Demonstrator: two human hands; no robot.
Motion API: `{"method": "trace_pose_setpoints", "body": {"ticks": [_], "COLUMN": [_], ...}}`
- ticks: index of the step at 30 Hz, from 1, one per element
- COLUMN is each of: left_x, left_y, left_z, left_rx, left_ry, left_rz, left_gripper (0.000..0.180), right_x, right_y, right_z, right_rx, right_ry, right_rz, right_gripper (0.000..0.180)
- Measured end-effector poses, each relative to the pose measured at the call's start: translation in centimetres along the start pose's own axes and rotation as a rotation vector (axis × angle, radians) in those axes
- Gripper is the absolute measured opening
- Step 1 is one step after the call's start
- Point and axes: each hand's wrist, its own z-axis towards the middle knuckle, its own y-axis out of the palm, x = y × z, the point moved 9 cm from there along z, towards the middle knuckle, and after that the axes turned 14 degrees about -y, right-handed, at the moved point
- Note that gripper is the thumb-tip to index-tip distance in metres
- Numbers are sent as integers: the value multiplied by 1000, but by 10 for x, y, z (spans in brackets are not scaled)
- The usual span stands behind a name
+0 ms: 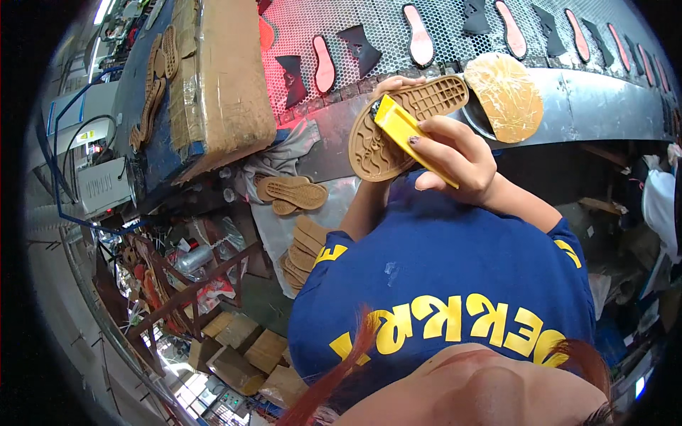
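A tan shoe sole (442, 98) is held up in front of my chest, its cavity side with ribs and swirls facing up. My left hand (396, 84) grips it from behind; only some fingers show over its far edge, the rest being hidden. In my right hand (463, 157) is a brush with a wide yellow handle (408, 133), slanted across the sole. Its dark bristles (376, 108) are at the sole's left edge; whether they touch it I cannot tell.
Beyond lies a metal mesh belt (455, 42) carrying pink insoles (420, 39) and black pieces (359, 50). A round, stained tan lid (506, 98) rests on the metal ledge (593, 106). Left are a large cardboard box (234, 78), a grey cloth (284, 153) and more soles (302, 195).
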Motion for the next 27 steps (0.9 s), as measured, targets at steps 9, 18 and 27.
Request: {"method": "trace_pose_setpoints", "body": {"ticks": [9,18,27], "left_x": [-23,-52,-50], "left_y": [-9,-28,-32], "left_z": [-5,-16,-18], "left_rx": [98,181,-29], "left_ry": [-283,-471,-346], "left_rz": [-312,-141,353], "left_gripper": [57,82,86], "right_x": [6,10,13], "right_y": [0,8,5], "right_z": [3,7,9], "right_rx": [-36,-63,-77], "right_ry": [11,-13,-62], "right_rz": [24,47,91], "right_gripper": [54,50,49]}}
